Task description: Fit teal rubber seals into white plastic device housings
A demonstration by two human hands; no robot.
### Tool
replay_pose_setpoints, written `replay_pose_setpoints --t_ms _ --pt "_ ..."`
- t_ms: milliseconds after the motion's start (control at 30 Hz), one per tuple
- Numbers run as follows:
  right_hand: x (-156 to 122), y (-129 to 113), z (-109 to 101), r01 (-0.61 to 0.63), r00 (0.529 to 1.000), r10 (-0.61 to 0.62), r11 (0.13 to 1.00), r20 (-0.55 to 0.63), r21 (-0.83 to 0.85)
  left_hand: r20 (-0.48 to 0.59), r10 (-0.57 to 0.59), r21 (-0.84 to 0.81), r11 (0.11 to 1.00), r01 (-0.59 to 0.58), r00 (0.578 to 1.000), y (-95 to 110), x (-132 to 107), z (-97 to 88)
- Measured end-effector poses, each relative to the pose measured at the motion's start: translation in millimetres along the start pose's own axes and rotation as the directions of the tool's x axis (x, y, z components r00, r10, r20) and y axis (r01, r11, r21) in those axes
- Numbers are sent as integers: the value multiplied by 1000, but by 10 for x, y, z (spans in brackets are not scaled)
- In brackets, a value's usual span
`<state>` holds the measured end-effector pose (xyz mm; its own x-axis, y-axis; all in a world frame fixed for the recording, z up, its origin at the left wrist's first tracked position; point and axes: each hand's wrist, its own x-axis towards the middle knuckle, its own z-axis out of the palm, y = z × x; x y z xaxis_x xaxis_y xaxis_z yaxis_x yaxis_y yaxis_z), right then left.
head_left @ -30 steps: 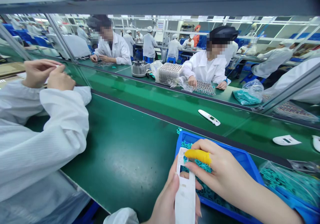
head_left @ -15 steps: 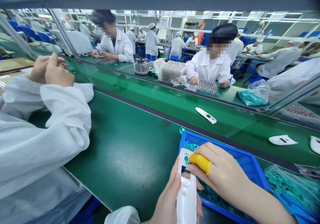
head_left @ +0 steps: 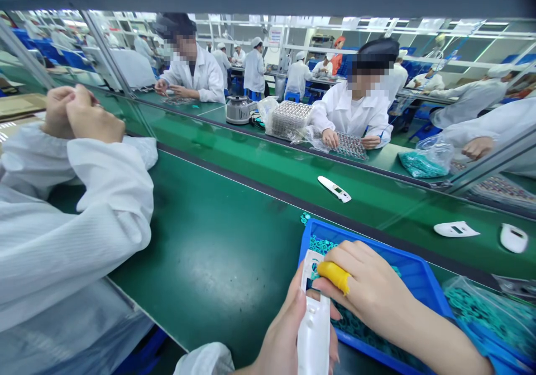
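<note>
A white plastic casing (head_left: 313,330) stands nearly upright at the bottom of the view, and the left hand (head_left: 285,330) holds it, with the fingers (head_left: 334,350) wrapped around its lower part. The right hand (head_left: 368,291) is at the casing's upper end. Its fingers are bent and close together, and the one with a yellow finger cot (head_left: 334,277) touches the casing. I cannot tell if they pinch something small. Below the hands is a blue tray (head_left: 402,260) with teal rubber rings (head_left: 322,245), on the green worktop (head_left: 209,252). Just right of the tray lies a clear plastic bag (head_left: 486,308) of similar rings. Farther away are two white casing parts (head_left: 456,229). Beside the person, a co-worker in a white coat (head_left: 75,207) holds both hands together.
</note>
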<state>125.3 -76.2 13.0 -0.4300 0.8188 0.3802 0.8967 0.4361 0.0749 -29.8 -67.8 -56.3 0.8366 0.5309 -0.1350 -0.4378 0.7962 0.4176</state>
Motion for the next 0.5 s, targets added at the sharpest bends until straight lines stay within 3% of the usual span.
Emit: replay_pose_setpoints --t_ms 133,267,500 --pt "22 1 -53 14 1000 -15 998 11 65 0 -1 5 1000 1 1000 17 -18 18" --pt "67 42 -98 9 1000 -9 1000 -10 25 34 -2 27 1000 1 999 -7 -17 1" --pt "75 61 -70 -59 998 59 998 -33 22 126 115 12 993 -118 985 -330 105 -245"
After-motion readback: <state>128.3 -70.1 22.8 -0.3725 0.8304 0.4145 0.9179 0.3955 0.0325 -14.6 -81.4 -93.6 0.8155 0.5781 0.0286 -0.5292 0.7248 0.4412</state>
